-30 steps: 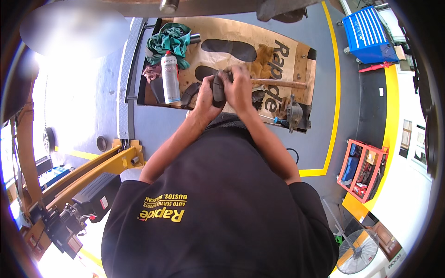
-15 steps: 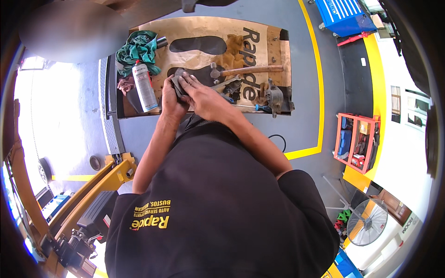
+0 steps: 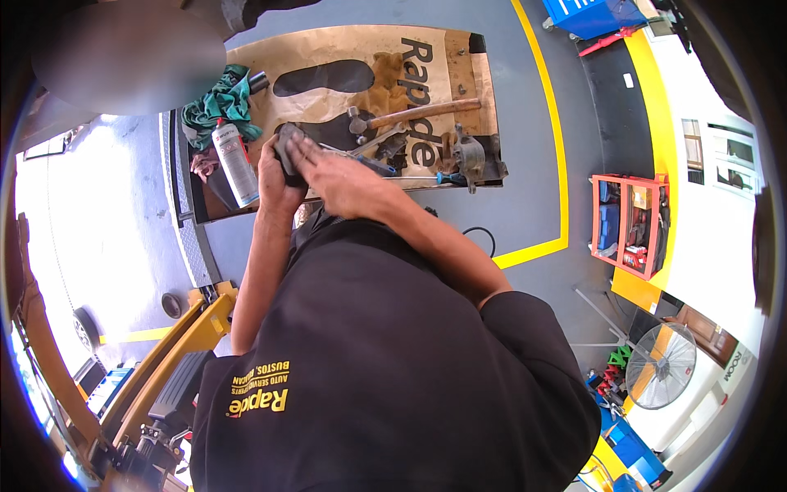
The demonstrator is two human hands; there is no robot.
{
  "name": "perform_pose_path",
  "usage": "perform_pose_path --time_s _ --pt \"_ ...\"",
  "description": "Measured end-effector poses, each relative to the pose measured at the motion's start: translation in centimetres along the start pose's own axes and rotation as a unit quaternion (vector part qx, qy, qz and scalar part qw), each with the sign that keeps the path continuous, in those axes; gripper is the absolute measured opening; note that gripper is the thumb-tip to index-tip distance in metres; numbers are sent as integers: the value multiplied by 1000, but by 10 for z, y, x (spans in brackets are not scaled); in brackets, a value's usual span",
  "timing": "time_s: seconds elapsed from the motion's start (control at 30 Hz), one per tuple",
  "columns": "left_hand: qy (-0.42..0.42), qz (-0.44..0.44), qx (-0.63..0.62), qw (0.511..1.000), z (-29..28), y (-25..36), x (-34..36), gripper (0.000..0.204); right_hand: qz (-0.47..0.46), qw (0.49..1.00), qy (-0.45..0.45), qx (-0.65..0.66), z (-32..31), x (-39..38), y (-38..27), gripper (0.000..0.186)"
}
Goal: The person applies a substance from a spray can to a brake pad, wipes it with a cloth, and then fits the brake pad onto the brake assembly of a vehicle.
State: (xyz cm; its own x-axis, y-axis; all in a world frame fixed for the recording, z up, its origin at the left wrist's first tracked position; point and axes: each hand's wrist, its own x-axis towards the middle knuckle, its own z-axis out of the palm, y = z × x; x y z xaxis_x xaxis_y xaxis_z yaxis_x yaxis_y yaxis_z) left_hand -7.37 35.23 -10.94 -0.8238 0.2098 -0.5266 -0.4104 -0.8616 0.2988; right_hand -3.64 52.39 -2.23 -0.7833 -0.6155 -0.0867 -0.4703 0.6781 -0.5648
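Observation:
What looks like a dark grey brake pad point(image 3: 286, 146) is held up over the near edge of the workbench. My left hand point(image 3: 277, 187) grips it from below, with the thumb at its left side. Across its face lie the fingers of my right hand point(image 3: 334, 176), pressed together; whether a thin sheet lies under them is hidden. Just beyond and to the right are a wooden-handled hammer point(image 3: 434, 111) and a metal wrench point(image 3: 384, 143). A blue-handled screwdriver point(image 3: 449, 177) lies near a cast metal brake caliper point(image 3: 469, 157). Left of my hands a spray can point(image 3: 236, 168) stands beside a green cloth point(image 3: 220, 107).
Brown printed paper point(image 3: 328, 49) with dark stains covers the bench. A yellow lift arm point(image 3: 209, 324) is at lower left. On the right are a red tool rack point(image 3: 630, 225), a blue tool cart point(image 3: 594, 16) and a standing fan point(image 3: 660, 366). A black hose point(image 3: 484, 236) loops on the floor.
The bench and its tools appear shifted left and slightly up in view. My right fingers have slid across the pad, baring more of its upper face.

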Motion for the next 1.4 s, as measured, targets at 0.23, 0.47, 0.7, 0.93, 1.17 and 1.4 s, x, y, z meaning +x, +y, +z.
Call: perform_pose_path --time_s 0.23,0.47,0.7,0.93,1.17,1.4 --pt "-44 -14 -33 998 17 -11 -10 37 29 998 40 -41 2 16 19 85" --pt "-134 -48 -58 988 5 3 -15 35 -12 999 -2 -43 -2 -5 -22 74" --pt "-109 -54 -63 991 2 3 -17 34 -5 999 27 -37 12 -8 -22 69" --pt "-20 -17 -23 999 28 -2 -20 31 43 984 124 122 0 16 19 72" --pt "-116 -53 -12 992 20 1 -8 34 41 954 247 163 -15 16 33 50" --pt "-102 -65 -9 993 32 1 -15 33 95 952 213 200 -18 18 33 38"
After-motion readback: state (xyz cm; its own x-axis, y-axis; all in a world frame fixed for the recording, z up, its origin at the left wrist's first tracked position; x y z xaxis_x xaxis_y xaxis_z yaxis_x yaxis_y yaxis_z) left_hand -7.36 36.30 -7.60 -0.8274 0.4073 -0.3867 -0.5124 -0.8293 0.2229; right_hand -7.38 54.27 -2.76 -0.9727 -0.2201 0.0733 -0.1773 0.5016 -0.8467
